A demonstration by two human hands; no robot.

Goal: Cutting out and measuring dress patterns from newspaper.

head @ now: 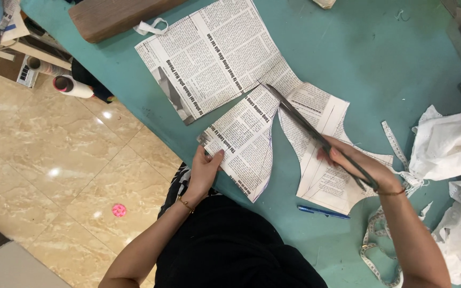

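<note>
My right hand (pixel 356 162), right of centre, grips long scissors (pixel 316 136), blades reaching up-left into a sheet of newspaper (pixel 214 53) spread across the teal table (pixel 380 58) at mid-frame; my left hand (pixel 205 172), fingers flat and open, pins a cut piece (pixel 244 141) at lower centre — thin, limp paper, likely to tear, best held flat near the cut; a blue pen (pixel 322 212) lies below.

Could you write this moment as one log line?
left hand: pinning newspaper sheet | right hand: gripping scissors, blades along cut | blue pen, measuring tape, white fabric on teal table
</note>
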